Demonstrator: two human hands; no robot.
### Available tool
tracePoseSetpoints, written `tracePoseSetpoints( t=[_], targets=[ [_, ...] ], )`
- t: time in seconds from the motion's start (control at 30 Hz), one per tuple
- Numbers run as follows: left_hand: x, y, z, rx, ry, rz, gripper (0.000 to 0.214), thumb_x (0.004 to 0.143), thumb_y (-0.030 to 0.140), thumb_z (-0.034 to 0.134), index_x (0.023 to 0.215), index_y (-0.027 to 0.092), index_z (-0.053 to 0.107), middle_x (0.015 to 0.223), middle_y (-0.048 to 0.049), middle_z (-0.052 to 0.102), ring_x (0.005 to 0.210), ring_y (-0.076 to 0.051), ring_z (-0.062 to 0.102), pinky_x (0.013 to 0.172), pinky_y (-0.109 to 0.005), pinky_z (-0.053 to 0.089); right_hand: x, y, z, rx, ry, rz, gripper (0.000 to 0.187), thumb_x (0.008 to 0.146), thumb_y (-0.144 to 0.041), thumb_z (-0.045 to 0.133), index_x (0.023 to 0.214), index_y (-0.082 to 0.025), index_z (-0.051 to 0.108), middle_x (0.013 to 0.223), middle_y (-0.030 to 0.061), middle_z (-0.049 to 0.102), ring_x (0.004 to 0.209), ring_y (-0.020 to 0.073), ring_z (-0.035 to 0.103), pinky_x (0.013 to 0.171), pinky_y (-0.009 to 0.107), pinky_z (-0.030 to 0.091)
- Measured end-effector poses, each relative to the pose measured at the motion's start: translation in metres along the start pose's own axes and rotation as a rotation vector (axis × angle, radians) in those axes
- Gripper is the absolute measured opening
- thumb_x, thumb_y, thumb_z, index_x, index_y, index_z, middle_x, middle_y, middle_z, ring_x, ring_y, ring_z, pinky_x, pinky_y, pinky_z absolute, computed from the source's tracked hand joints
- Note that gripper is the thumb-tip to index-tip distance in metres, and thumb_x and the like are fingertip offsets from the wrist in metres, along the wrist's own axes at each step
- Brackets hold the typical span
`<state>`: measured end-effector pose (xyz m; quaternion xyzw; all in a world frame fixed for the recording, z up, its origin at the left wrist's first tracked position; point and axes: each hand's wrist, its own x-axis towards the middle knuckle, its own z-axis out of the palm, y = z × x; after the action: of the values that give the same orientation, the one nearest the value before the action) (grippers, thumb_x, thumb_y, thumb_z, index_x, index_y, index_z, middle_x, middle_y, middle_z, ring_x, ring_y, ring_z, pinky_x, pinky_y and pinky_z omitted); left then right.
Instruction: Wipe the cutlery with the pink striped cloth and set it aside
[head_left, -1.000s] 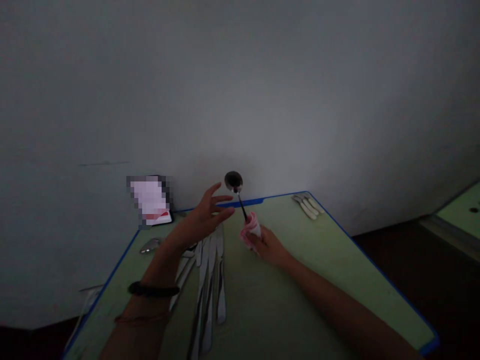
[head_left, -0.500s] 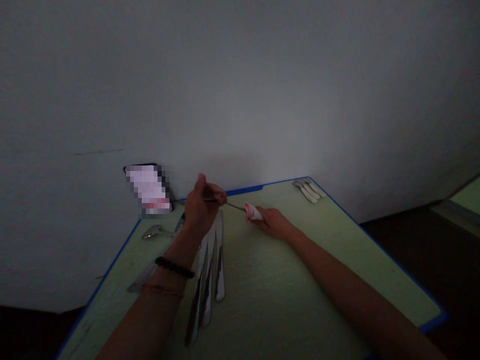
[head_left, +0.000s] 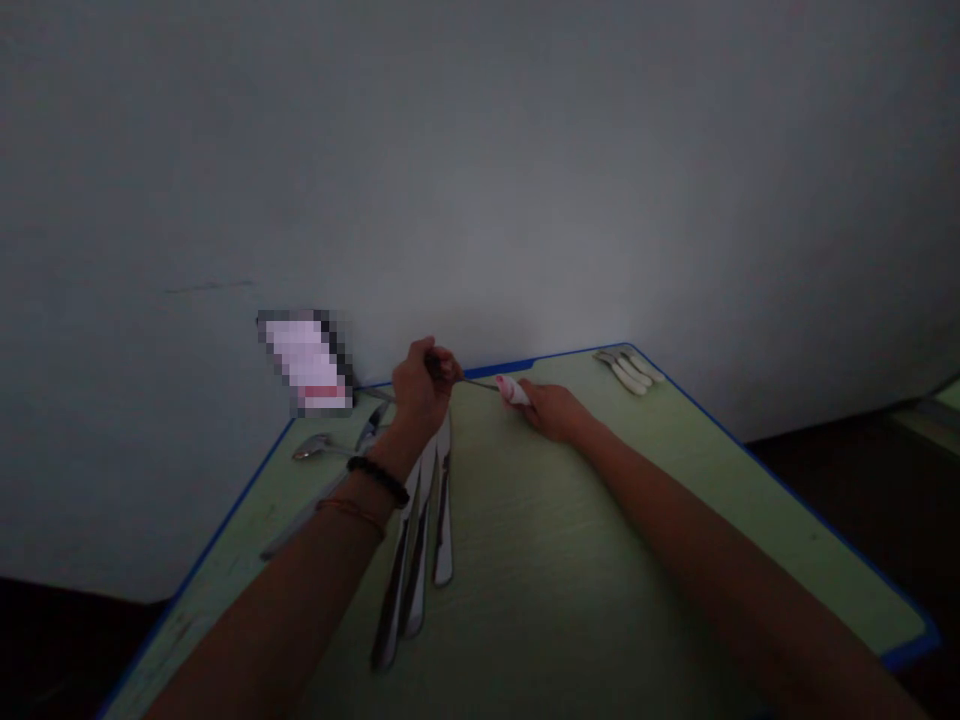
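My left hand (head_left: pixel 421 383) is closed around the bowl end of a metal spoon (head_left: pixel 478 381), whose thin handle runs to the right. My right hand (head_left: pixel 551 410) holds a pink and white cloth (head_left: pixel 513 391) wrapped around the handle's other end. Both hands hover just above the far part of a green table (head_left: pixel 570 560) with a blue edge. A dark bracelet and a thin band sit on my left wrist.
Several long metal knives (head_left: pixel 420 540) lie side by side under my left forearm. A loose spoon (head_left: pixel 315 446) lies at the left edge. White-handled cutlery (head_left: pixel 628 368) rests at the far right corner. A blurred-out card (head_left: pixel 307 362) leans against the grey wall.
The spoon stood upright in my right hand a second ago; it has tipped level and my left hand, then open, has closed on its bowl. The view shifted slightly.
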<state>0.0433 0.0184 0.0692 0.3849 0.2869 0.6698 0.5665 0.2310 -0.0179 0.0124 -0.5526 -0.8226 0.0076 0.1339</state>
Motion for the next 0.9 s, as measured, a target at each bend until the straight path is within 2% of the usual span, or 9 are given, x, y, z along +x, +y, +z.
tracePoseSetpoints(
  t=[0.23,0.37,0.73,0.9],
  targets=[
    [0.001,-0.001,0.016,0.063,-0.12,0.104,0.027,0.069,0.026,0.057,0.045,0.015,0.054,0.039,0.003,0.049,0.036,-0.009,0.046,0.041,-0.023,0.04,0.009,0.004,0.002,0.012,0.021,0.05,0.044,0.091,-0.043,0.03,0.125,-0.016,0.039,0.106,0.014,0.065,0.092,0.0243,0.062,0.073,0.029,0.039],
    [0.003,-0.003,0.02,0.107,-0.186,0.159,0.026,0.07,0.023,0.057,0.046,0.014,0.056,0.04,0.0021,0.052,0.037,-0.008,0.048,0.042,-0.023,0.04,0.013,0.005,0.002,0.015,0.018,0.076,0.041,0.092,-0.041,0.03,0.122,-0.015,0.041,0.106,0.0142,0.065,0.093,0.0239,0.061,0.073,0.029,0.038],
    [0.01,-0.006,0.011,0.118,-0.156,0.116,0.028,0.068,0.027,0.053,0.043,0.015,0.056,0.036,0.0017,0.047,0.039,-0.009,0.048,0.045,-0.024,0.043,0.028,0.007,0.004,-0.01,0.011,0.103,0.039,0.092,-0.039,0.03,0.119,-0.015,0.043,0.106,0.0145,0.064,0.091,0.0236,0.061,0.071,0.028,0.038],
    [0.013,-0.008,0.008,0.076,-0.195,0.158,0.028,0.068,0.025,0.056,0.043,0.015,0.058,0.037,0.0021,0.049,0.037,-0.009,0.047,0.044,-0.025,0.043,0.036,0.011,0.008,-0.029,0.037,0.075,0.038,0.091,-0.04,0.03,0.119,-0.017,0.043,0.104,0.0129,0.065,0.088,0.0237,0.062,0.068,0.028,0.038]
  ],
)
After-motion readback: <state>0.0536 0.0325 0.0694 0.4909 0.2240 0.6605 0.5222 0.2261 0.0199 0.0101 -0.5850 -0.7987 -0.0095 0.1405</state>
